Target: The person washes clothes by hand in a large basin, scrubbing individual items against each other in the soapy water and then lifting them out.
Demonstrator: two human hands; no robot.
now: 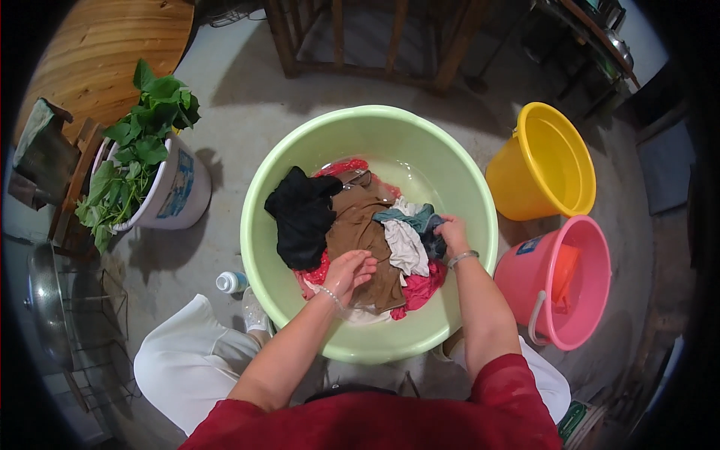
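Wet clothes lie in shallow water in a large light green plastic basin (pixel 371 115) in front of me. My right hand (pixel 451 232) pinches a dark blue-grey cloth (pixel 433 239) near the basin's right wall. Beside it are a teal cloth (pixel 410 217) and a white cloth (pixel 406 250), with a bright pink cloth (pixel 421 287) below. My left hand (pixel 351 274) hovers over a brown garment (pixel 360 225), fingers slightly curled and apart, holding nothing. A black garment (pixel 302 216) is heaped on the left, partly over a red patterned cloth (pixel 319 269).
A yellow bucket (pixel 500 185) and a pink bucket (pixel 523 270) stand close on the right. On the left are a white bucket of leafy greens (pixel 194 197) and a small white bottle (pixel 228 282). A wooden frame (pixel 365 70) stands beyond the basin.
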